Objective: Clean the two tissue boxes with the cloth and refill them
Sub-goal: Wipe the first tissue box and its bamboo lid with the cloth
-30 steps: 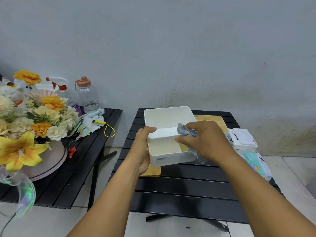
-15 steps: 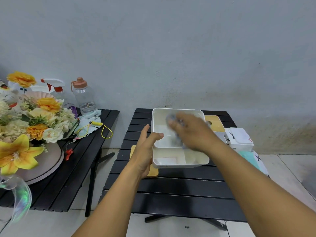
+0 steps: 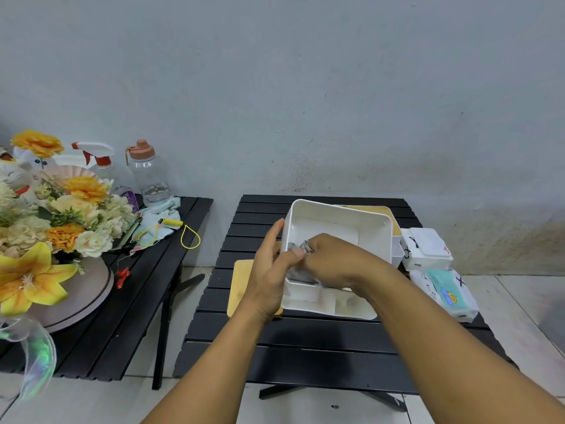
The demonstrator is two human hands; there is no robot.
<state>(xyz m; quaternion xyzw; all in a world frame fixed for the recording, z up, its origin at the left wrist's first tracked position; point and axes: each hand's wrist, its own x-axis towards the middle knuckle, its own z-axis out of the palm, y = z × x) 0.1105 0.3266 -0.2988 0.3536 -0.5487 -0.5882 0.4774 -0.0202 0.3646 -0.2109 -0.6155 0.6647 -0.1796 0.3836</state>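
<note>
An open white tissue box (image 3: pixel 371 229) is tilted up on the black slatted table (image 3: pixel 305 335), its inside facing me. My left hand (image 3: pixel 269 273) holds its left wall, thumb hooked over the rim. My right hand (image 3: pixel 331 261) is inside the box and grips a grey-blue cloth (image 3: pixel 301 272) against the left inner wall. A bamboo lid (image 3: pixel 240 286) lies flat under the box at the left. A second box with a bamboo top (image 3: pixel 393 220) stands behind, mostly hidden. Two tissue packs lie at the right: a white one (image 3: pixel 426 249) and a teal-printed one (image 3: pixel 443 293).
A second black table (image 3: pixel 122 307) at the left carries a large flower arrangement (image 3: pixel 46 228), a spray bottle (image 3: pixel 102 166), a clear water bottle (image 3: pixel 148 175), a cloth with a yellow coiled cord (image 3: pixel 171 223). A grey wall stands close behind both tables.
The box has been tipped further so its inside faces me. My right hand moved with the cloth from the box's rim down into the box, to its left inner wall.
</note>
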